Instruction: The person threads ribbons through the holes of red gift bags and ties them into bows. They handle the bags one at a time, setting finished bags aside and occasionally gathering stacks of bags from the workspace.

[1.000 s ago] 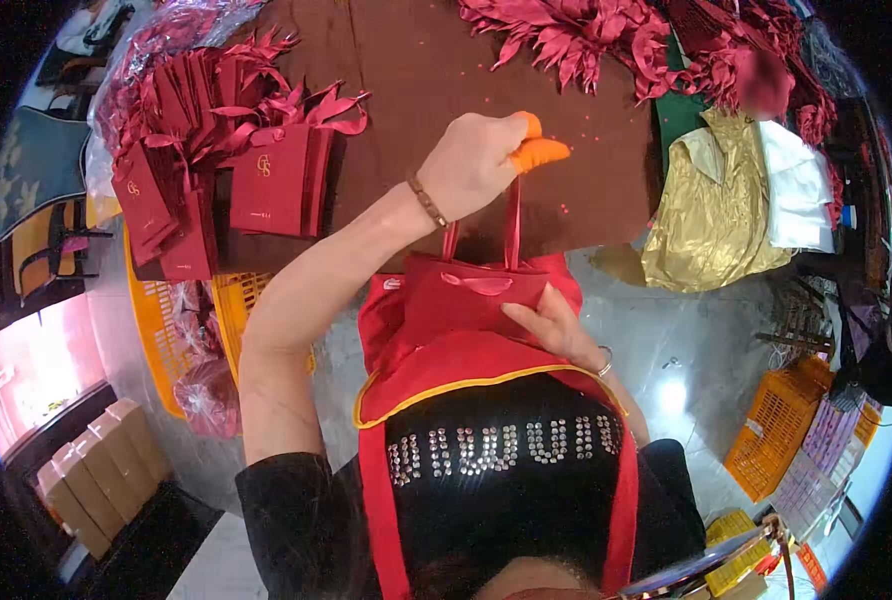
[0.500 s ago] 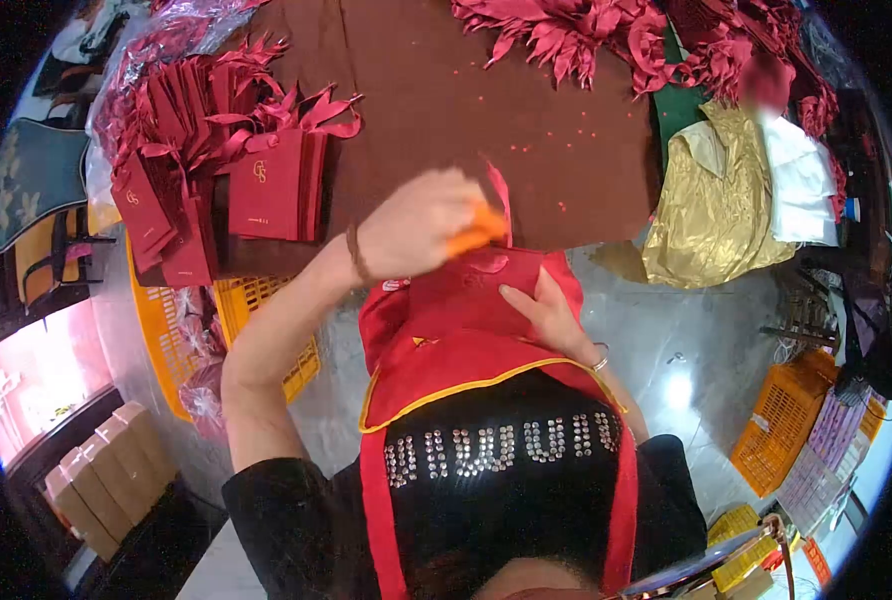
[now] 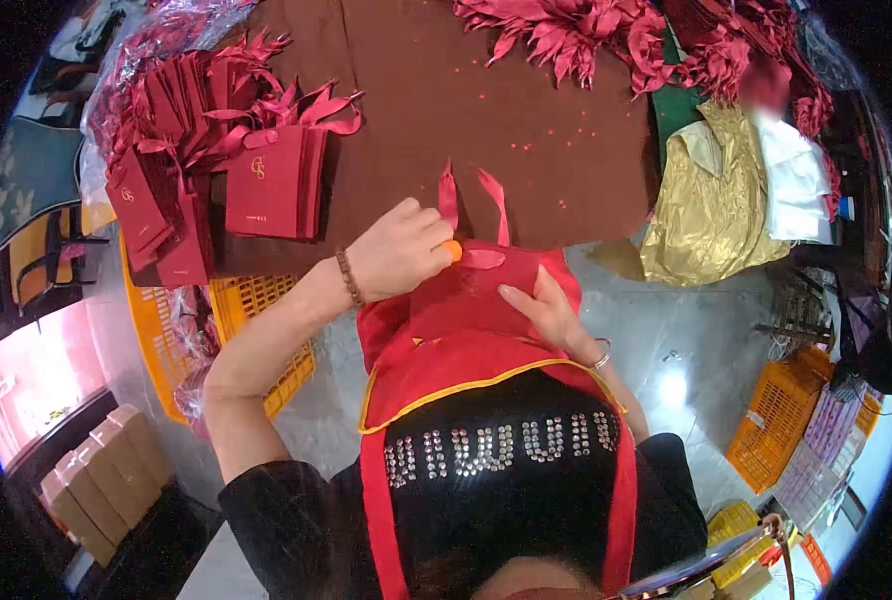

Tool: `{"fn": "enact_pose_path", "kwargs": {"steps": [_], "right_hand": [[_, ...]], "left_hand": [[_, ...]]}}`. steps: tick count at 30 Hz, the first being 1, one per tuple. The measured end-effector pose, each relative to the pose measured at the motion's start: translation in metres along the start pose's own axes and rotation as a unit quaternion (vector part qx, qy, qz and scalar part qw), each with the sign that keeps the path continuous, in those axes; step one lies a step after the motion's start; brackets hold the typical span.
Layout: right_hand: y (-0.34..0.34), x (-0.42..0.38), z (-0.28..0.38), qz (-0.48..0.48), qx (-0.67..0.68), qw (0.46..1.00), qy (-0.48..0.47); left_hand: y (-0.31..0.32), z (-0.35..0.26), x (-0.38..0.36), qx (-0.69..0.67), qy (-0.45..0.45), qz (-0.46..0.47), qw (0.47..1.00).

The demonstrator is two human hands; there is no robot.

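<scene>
A dark red paper bag [image 3: 471, 292] with ribbon ends [image 3: 494, 205] lies over my lap, against the red apron [image 3: 446, 375]. My right hand [image 3: 551, 310] grips its right side, thumb on top and the other fingers hidden beneath. Closed at the bag's upper left edge is my left hand [image 3: 403, 252], with a small orange object [image 3: 453, 250] showing at its fingertips. Most of that object is covered, so its kind cannot be told. A ribbon strip [image 3: 448, 195] stands up just beyond the left hand.
Dark red bags with ribbons [image 3: 266, 185] stack at the table's left. More ribbons [image 3: 566, 35] bunch along the far right of the brown tabletop [image 3: 416, 110], with red dots scattered on it. Gold wrapping [image 3: 706, 210] hangs at the right edge; orange crates [image 3: 781, 420] stand below.
My left hand has moved left and slightly down, and less of the orange object shows. Two ribbon ends now stand apart above the bag. My right hand stays in place.
</scene>
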State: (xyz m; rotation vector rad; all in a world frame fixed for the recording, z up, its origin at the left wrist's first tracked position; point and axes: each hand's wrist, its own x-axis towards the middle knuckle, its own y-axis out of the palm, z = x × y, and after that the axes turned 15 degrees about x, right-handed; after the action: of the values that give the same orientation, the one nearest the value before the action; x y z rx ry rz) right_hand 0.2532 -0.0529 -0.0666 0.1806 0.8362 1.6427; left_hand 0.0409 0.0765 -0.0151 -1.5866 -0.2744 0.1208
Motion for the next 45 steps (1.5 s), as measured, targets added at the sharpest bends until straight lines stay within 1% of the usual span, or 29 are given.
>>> {"fn": "enact_pose_path", "kwargs": {"steps": [2, 3, 6, 7, 9, 10, 11, 13, 14, 15, 17, 18, 19, 21, 22, 24, 26, 27, 28, 32, 34, 35, 37, 39, 41, 42, 43, 44, 45], "right_hand": [[-0.001, -0.001, -0.002, -0.006, 0.015, 1.000, 0.005], [-0.002, -0.001, -0.002, -0.002, 0.014, 1.000, 0.007], [0.005, 0.001, 0.000, 0.011, 0.007, 1.000, 0.000], [0.007, 0.001, 0.001, 0.016, 0.002, 1.000, -0.010], [0.006, 0.002, -0.003, 0.007, 0.008, 1.000, -0.002], [0.005, 0.002, -0.004, -0.001, 0.015, 1.000, 0.004], [0.005, 0.002, -0.003, 0.000, 0.014, 1.000, 0.004], [0.000, -0.001, 0.000, -0.037, 0.042, 0.998, 0.000], [-0.003, -0.002, 0.002, -0.036, 0.042, 0.998, 0.002], [-0.008, -0.003, 0.003, -0.036, 0.040, 0.999, 0.007], [-0.010, -0.003, 0.002, -0.034, 0.040, 0.999, 0.013], [-0.011, -0.002, 0.002, -0.027, 0.025, 0.999, 0.010], [-0.011, -0.002, 0.003, -0.019, 0.010, 1.000, 0.006], [-0.006, -0.001, 0.007, -0.018, -0.017, 1.000, -0.002], [-0.003, -0.002, 0.008, -0.020, -0.041, 0.999, -0.009], [-0.002, -0.004, 0.010, -0.021, -0.055, 0.998, -0.013], [-0.001, -0.007, 0.008, -0.024, -0.069, 0.997, -0.015], [0.001, -0.008, 0.005, -0.042, -0.081, 0.996, -0.026], [0.001, -0.009, 0.003, -0.060, -0.092, 0.993, -0.038], [-0.006, -0.010, -0.009, -0.060, -0.114, 0.990, -0.056], [-0.004, -0.012, -0.006, -0.063, -0.061, 0.996, -0.023], [-0.005, -0.012, -0.007, -0.063, -0.061, 0.996, -0.023], [-0.009, -0.012, -0.008, -0.038, -0.072, 0.996, -0.027], [-0.008, -0.012, -0.004, -0.031, -0.085, 0.995, -0.029], [-0.009, -0.012, -0.002, -0.021, -0.097, 0.995, -0.030], [-0.010, -0.011, -0.002, -0.012, -0.109, 0.994, -0.022], [-0.010, -0.010, -0.002, -0.004, -0.121, 0.993, -0.014], [-0.008, -0.009, -0.001, -0.004, -0.120, 0.993, -0.016], [-0.004, -0.008, 0.000, 0.008, -0.108, 0.994, -0.017]], "left_hand": [[-0.001, -0.005, -0.002, -0.016, 0.024, -0.098, 0.995], [0.001, -0.009, -0.002, -0.017, 0.023, -0.099, 0.995], [0.013, -0.026, -0.006, 0.059, -0.035, -0.166, 0.984], [0.020, -0.032, -0.006, 0.060, -0.036, -0.167, 0.983], [0.031, -0.041, -0.006, 0.096, -0.128, -0.201, 0.966], [0.032, -0.044, -0.010, 0.081, -0.148, -0.159, 0.973], [0.036, -0.049, -0.011, 0.081, -0.149, -0.160, 0.972], [0.038, -0.060, -0.011, 0.082, -0.222, -0.166, 0.957], [0.035, -0.066, -0.016, 0.022, -0.231, -0.146, 0.962], [0.033, -0.064, -0.020, 0.021, -0.234, -0.144, 0.961], [0.030, -0.055, -0.027, -0.075, -0.290, -0.191, 0.935], [0.023, -0.048, -0.027, -0.118, -0.352, -0.174, 0.912], [0.014, -0.037, -0.022, -0.118, -0.381, -0.186, 0.898], [0.014, -0.022, -0.019, -0.178, -0.421, -0.144, 0.878], [0.009, -0.023, -0.017, -0.177, -0.421, -0.145, 0.878], [-0.003, -0.032, -0.011, -0.104, -0.372, -0.047, 0.921], [0.000, -0.041, -0.011, -0.078, -0.360, -0.034, 0.929], [0.001, -0.045, -0.011, -0.051, -0.350, -0.022, 0.935], [0.000, -0.047, -0.010, -0.063, -0.359, -0.014, 0.931], [0.023, -0.055, -0.013, -0.067, -0.398, -0.058, 0.913], [0.033, -0.058, -0.015, -0.197, -0.459, -0.063, 0.864], [0.035, -0.061, -0.015, -0.197, -0.459, -0.063, 0.864], [0.035, -0.067, -0.012, -0.108, -0.461, -0.114, 0.873], [0.029, -0.063, -0.015, -0.071, -0.454, -0.108, 0.882], [0.027, -0.050, -0.018, -0.264, -0.472, -0.122, 0.832], [0.025, -0.040, -0.020, -0.324, -0.442, -0.103, 0.830], [0.022, -0.035, -0.020, -0.322, -0.442, -0.103, 0.831], [0.017, -0.030, -0.019, -0.460, -0.434, -0.085, 0.770], [0.013, -0.026, -0.016, -0.589, -0.415, -0.064, 0.690]]}}
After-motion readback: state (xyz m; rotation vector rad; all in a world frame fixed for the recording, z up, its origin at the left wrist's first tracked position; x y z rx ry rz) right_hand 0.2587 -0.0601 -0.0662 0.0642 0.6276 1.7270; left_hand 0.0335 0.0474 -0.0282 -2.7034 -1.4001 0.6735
